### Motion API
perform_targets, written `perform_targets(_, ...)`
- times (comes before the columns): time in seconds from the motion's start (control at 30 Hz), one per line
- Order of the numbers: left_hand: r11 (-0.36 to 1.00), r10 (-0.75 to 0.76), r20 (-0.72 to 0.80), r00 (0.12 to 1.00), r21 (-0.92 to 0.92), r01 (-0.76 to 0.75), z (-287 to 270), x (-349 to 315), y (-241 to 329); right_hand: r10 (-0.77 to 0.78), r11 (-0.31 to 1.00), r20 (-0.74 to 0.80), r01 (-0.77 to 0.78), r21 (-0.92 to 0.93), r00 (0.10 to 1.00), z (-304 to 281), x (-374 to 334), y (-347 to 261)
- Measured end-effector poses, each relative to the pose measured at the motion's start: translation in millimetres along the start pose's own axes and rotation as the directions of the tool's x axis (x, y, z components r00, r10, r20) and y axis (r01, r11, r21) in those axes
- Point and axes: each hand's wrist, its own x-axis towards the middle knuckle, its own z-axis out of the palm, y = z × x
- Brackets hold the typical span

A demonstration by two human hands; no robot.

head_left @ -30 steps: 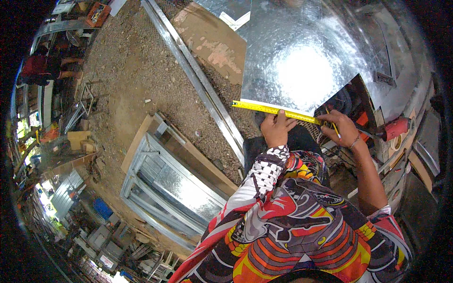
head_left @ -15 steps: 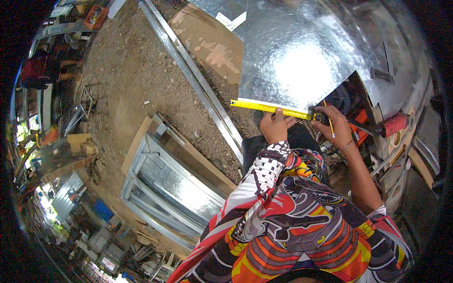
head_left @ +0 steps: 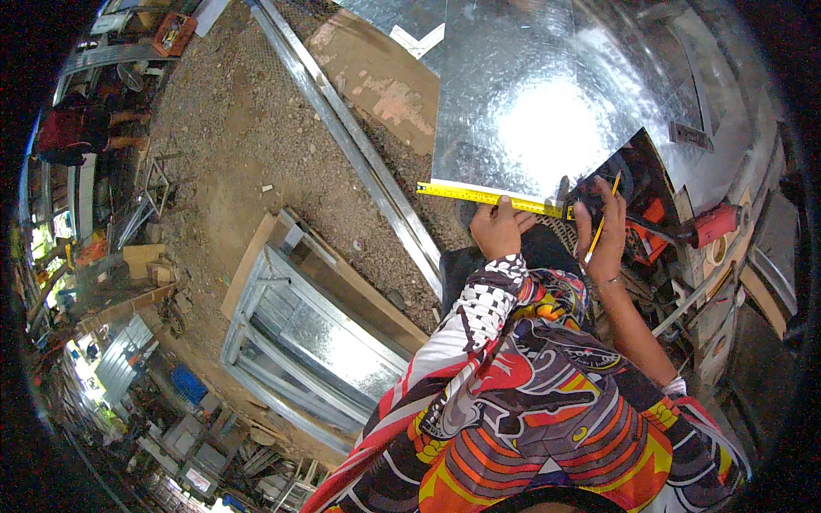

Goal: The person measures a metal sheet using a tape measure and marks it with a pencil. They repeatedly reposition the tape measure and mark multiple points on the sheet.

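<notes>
A yellow tape measure (head_left: 487,196) is drawn out along the near edge of a shiny metal sheet (head_left: 479,103). My left hand (head_left: 499,229) pinches the blade against that edge, thumb on top. At the blade's right end sits the dark tape case (head_left: 568,205), partly hidden. Right beside the case is my right hand (head_left: 604,231), its fingers pointing up and a yellow pencil (head_left: 596,237) held slanting between them. The thumb of that hand is close to the case; whether it touches cannot be made out.
A red-handled tool (head_left: 714,225) lies at the right by the sheet's cut corner. Long metal channels (head_left: 351,154) cross the gravel floor. Lower left, a metal-framed panel (head_left: 316,333) rests on cardboard. Scrap and tools crowd the far left, with a person's dark red garment (head_left: 73,132) there.
My right hand has uncurled from around the tape case, and its fingers now point upward. The pencil has swung from leaning left to leaning right. My left hand and the blade have stayed put.
</notes>
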Motion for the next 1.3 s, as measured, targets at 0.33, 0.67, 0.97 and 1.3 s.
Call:
perform_targets(0.33,0.736,0.313,0.045,0.949,0.62,-0.273,1.6,-4.0,11.3,0.277,0.725,0.532,-0.537,0.431,0.8,10.4,41.3,-81.7)
perform_targets(0.67,0.634,0.405,-0.009,0.914,0.723,-0.273,-8.6,9.8,-2.7,0.023,0.721,0.619,-0.442,0.534,0.785,85.0,65.9,-56.5)
perform_targets(0.97,0.658,0.435,-0.044,0.9,0.697,-0.284,-9.8,18.7,-16.8,-0.042,0.758,0.642,-0.395,0.52,0.765,87.8,64.5,-51.5)
perform_targets(1.3,0.653,0.425,-0.03,0.905,0.702,-0.284,-9.5,21.2,-7.6,-0.106,0.831,0.617,-0.272,0.486,0.78,84.7,57.2,-58.1)
